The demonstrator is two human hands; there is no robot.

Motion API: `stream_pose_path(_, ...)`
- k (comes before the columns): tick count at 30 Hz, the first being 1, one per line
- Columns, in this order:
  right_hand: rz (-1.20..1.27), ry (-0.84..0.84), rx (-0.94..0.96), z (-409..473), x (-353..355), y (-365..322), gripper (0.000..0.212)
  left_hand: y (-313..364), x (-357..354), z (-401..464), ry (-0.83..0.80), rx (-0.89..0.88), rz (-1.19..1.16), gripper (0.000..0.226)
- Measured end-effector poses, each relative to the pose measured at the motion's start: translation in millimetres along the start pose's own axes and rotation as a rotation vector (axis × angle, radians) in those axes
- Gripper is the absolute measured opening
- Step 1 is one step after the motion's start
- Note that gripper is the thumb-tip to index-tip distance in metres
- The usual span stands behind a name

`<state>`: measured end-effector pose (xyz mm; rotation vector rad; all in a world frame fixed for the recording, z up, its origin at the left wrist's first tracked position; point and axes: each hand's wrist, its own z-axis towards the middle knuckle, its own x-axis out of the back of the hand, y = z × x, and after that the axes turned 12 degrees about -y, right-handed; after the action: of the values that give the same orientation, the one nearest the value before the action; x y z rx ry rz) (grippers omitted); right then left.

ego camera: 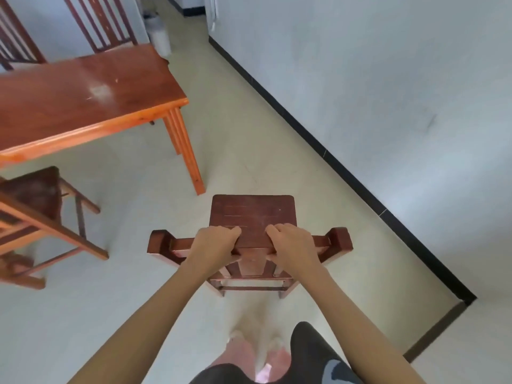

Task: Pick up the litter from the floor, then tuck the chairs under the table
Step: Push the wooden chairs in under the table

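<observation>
At the middle of the view, toward 6 o'clock, stands a dark red-brown wooden chair (252, 217), seen from above and behind: its seat is a flat, nearly square slab with rounded corners and faint pale scratches, and its top rail is a thick squared bar ending in blocky knobs at each side. The left hand (214, 243) and the right hand (292, 245) both grip this top rail side by side, fingers curled over the front edge and thumbs tucked beneath, with a short stretch of rail bare between them. The chair stands free on the pale, smooth, faintly glossy floor (249, 151), just beyond the nearest leg of the table (91, 98) at 10 o'clock, not under it. The table is a rectangular orange-brown wooden top with a polished, light-reflecting surface and grooved, tapering legs. At 9 o'clock a second chair (33, 214) of the same wood is drawn out from the table's near edge, its dark seat partly beneath the tabletop. Slatted chair backs (102, 20) rise behind the table at 11 o'clock. At 12 o'clock a white cylindrical bin (159, 34) stands on the floor; its contents cannot be made out. A matte grey wall (374, 79) with a black skirting strip runs from 12 to 4 o'clock.
</observation>
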<state>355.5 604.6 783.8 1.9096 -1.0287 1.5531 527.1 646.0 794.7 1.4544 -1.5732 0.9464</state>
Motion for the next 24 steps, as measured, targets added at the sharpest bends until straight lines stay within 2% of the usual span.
stream_pose_path(3,-0.015,0.014,0.041,6.5,-3.5,3.7,0.033,-1.1,-0.5,2.5,-0.011,-0.031,0.066,0.033)
stream_pose_path(10,-0.079,0.1,0.012,10.4,-8.5,3.3,0.036,-14.8,4.3,8.0,-0.072,-0.155,0.102,0.032)
stream_pose_path(13,-0.114,0.119,0.0,9.0,-8.6,4.7,0.045,-11.2,4.5,4.0,-0.065,-0.143,0.121,0.029)
stream_pose_path(24,-0.09,0.287,0.186,9.3,-21.1,1.3,0.046,-23.1,-13.6,-13.7,-0.048,-0.078,0.096,0.028)
